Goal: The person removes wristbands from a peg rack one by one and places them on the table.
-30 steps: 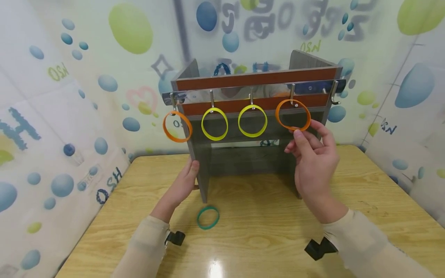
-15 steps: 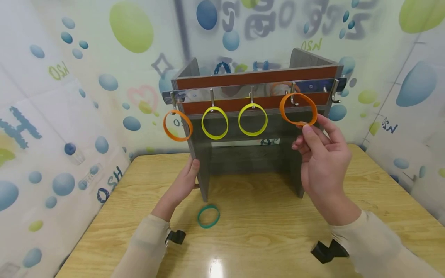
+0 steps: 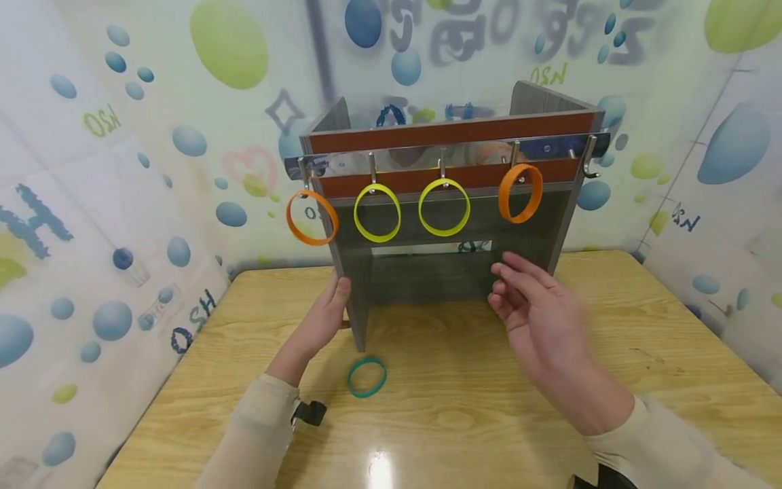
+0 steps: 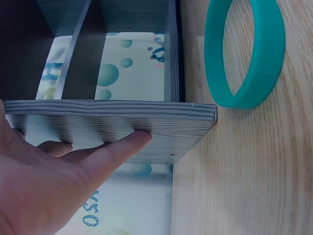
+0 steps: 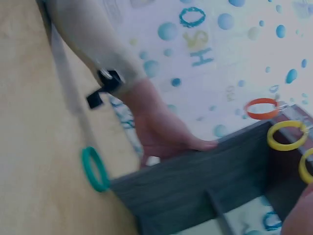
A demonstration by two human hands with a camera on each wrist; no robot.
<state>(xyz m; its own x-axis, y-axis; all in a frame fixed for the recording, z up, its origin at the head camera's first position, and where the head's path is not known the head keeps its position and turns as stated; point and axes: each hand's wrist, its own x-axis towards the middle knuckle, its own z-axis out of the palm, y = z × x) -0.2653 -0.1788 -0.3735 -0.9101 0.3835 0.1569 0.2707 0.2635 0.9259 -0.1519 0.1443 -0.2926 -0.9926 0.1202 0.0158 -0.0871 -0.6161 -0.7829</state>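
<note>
A grey wooden stand [image 3: 427, 272] has a metal hook rail [image 3: 544, 148] across its front. On the rail's hooks hang an orange wristband [image 3: 504, 198], two yellow wristbands [image 3: 422, 207] and another orange wristband [image 3: 293, 227] at the far left. My left hand [image 3: 318, 324] rests against the outside of the stand's left panel, its fingers extended along the wood in the left wrist view. Below the right orange band, my right hand [image 3: 546, 322] is apart from it, fingers loosely bent and holding nothing. A teal wristband [image 4: 264, 63] lies on the table near the left panel.
The rail's rightmost hook [image 3: 589, 159] carries no band. A wooden table [image 3: 452, 421] bears the stand. Patterned cloth walls [image 3: 201, 61] close in the back and both sides.
My right hand held the right orange band at its lower edge, then let go and moved down. That band now hangs from the fourth hook. The left hand has stayed on the panel.
</note>
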